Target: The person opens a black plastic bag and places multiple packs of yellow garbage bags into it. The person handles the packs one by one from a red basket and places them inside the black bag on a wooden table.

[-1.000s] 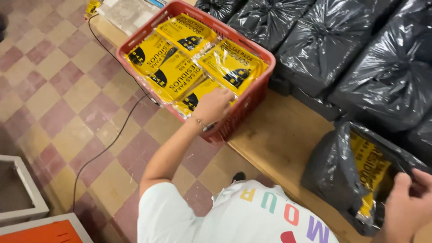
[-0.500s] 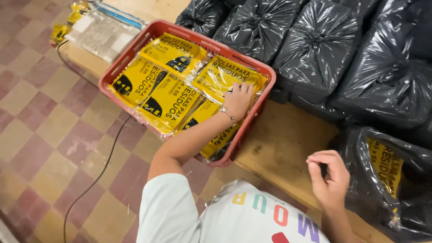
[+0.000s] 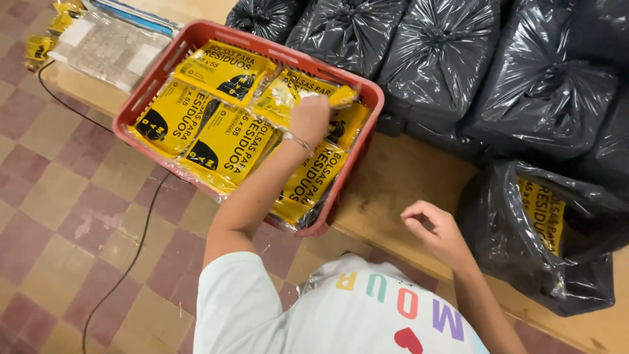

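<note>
A red plastic basket (image 3: 141, 99) sits on a wooden bench and holds several flat yellow packets with black print. My left hand (image 3: 309, 118) reaches into the basket near its right side, fingers closed on the top edge of one yellow packet (image 3: 288, 98). My right hand (image 3: 438, 231) hovers over the bare bench (image 3: 400, 183) with fingers loosely curled and nothing in it. Just right of that hand, an open black plastic bag (image 3: 524, 262) shows more yellow packets (image 3: 542, 210) inside.
Several tied black bags (image 3: 452, 59) are piled behind and to the right of the basket. A clear plastic-wrapped bundle (image 3: 108, 49) lies at the bench's far left. A black cable (image 3: 141, 229) runs over the checkered tile floor (image 3: 59, 203).
My right hand has come out of the open black bag and moved left over the bench. My left hand has shifted further into the basket onto a packet.
</note>
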